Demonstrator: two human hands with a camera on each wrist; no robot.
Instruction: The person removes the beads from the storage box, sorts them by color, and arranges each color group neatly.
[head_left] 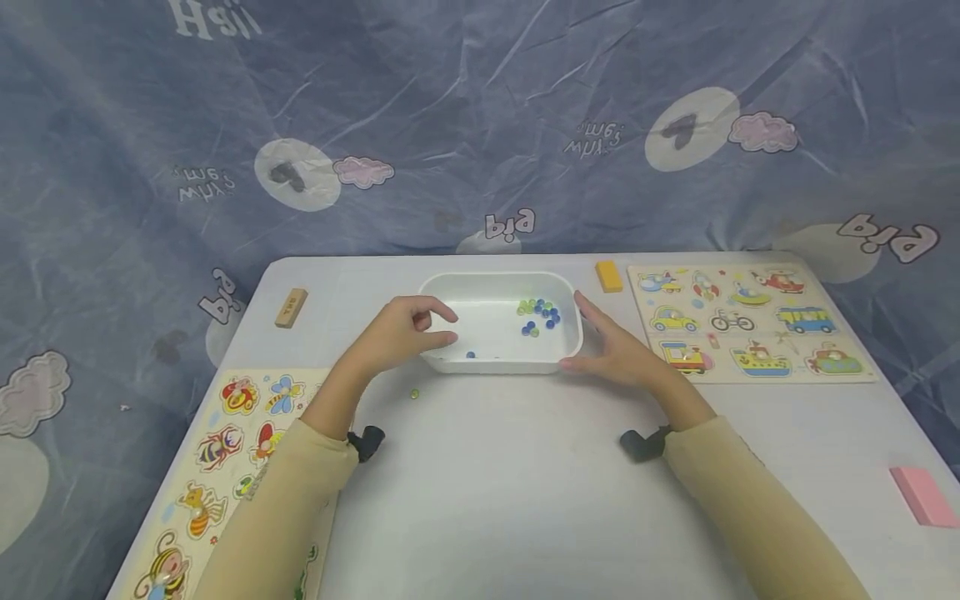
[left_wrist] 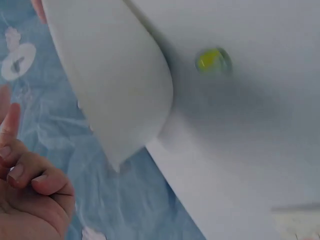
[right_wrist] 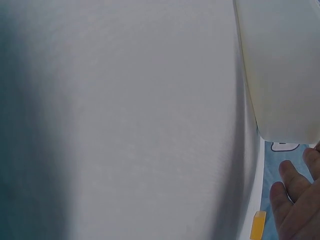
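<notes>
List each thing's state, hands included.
White tub: uncovered
Tub marbles: mostly clustered right
Yellow-green marble: outside tub
Left hand: thumb, forefinger apart
Right hand: spread at tub
Bug puzzle: face-up, partly hidden
Vehicle puzzle: face-up
Yellow block: flat
Wooden block: flat
Pink block: flat

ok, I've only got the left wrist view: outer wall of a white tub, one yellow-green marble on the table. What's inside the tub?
Observer: Head view shows a cluster of blue and yellow-green marbles toward the right end of the white tub.

Operator: Anything in there apart from that cluster?

Observer: Yes, a lone blue marble by the near wall, left of the cluster.

Operator: And the right hand? Not in my view.

Observer: At the tub's right end, the right hand has thumb and fingers spread toward its near and far corners.
</notes>
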